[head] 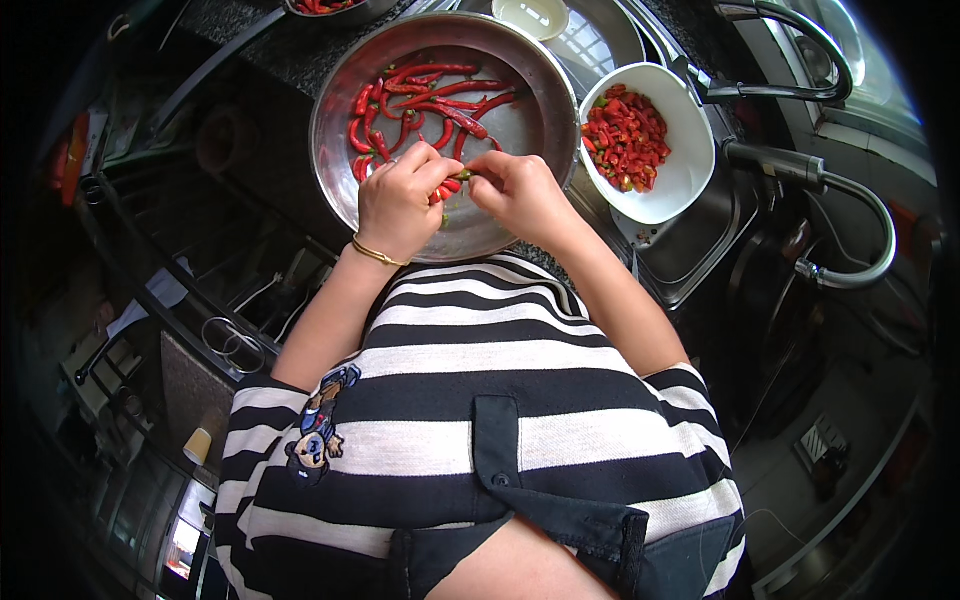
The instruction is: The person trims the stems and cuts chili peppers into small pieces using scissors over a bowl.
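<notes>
Over the near half of a wide steel basin (330, 150), my left hand (405, 187) grips several red chili peppers (444, 192), partly hidden by its fingers. My right hand (517, 191) pinches the green stem (463, 175) of one of them between thumb and forefinger. The two hands almost meet. Whole red chilies (450, 97) lie spread over the basin's far and left parts. To the right, a white bowl (690, 165) holds many chopped red chili pieces (626, 139), some of them green.
The white bowl stands by a dark sink (675, 259) with curved chrome faucets (862, 277) at the right. Behind the basin sits a pale small bowl (531, 16) in a larger metal pan (600, 37). Another pan (360, 13) with red chilies is at the top left, its long handle (217, 71) jutting leftward.
</notes>
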`<state>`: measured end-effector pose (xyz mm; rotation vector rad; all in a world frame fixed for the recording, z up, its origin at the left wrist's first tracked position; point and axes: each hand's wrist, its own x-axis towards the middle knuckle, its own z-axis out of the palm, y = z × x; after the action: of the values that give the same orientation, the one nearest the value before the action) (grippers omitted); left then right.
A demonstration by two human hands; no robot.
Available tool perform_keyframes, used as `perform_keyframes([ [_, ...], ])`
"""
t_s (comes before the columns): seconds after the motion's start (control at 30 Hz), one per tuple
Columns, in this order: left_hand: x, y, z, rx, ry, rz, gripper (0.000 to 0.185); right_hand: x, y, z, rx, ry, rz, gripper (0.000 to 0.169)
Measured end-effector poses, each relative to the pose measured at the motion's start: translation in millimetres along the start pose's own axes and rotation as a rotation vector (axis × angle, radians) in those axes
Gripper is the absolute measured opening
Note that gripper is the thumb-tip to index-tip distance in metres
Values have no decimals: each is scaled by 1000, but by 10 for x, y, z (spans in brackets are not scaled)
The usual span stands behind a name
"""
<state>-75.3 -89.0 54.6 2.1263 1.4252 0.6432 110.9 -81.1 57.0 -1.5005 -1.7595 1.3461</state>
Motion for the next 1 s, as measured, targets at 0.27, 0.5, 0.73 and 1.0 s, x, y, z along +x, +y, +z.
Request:
perform_keyframes([
  [0.27,33,-93,-21,-122,-139,-71,30,34,254,155,-461,85,-440,13],
  [0.5,61,-261,-49,-503,-347,-252,21,42,277,105,-414,-1,-502,15],
  [0.73,99,-291,-136,-513,-485,-335,20,21,165,24,-445,-180,-463,16],
  [1.0,157,-280,-269,-459,-529,-183,21,-3,116,33,-393,-172,-397,13],
])
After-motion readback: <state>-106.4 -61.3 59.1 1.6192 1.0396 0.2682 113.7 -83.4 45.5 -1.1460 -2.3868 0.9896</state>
